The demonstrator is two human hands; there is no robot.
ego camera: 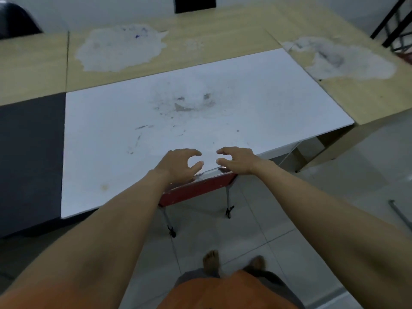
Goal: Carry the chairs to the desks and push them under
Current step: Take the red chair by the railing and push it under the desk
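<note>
A chair with a red back [196, 190] and a chrome top rail [211, 171] stands tucked under the front edge of the white desk [156, 121]; its seat is hidden beneath the desktop. Two thin metal legs with black feet [229, 210] show on the tiled floor. My left hand [180, 166] hovers at the rail's left end, fingers loosely curved, its heel close to or on the rail. My right hand [236, 160] is over the rail's right end, curved the same way. Neither hand wraps round anything.
Wooden desks [200, 36] with worn pale patches adjoin the white desk behind and to the right. A dark desk [29, 157] sits to the left. A black chair [15, 18] is at top left, a black metal frame [396, 25] at top right, a metal bar [401, 215] on the floor.
</note>
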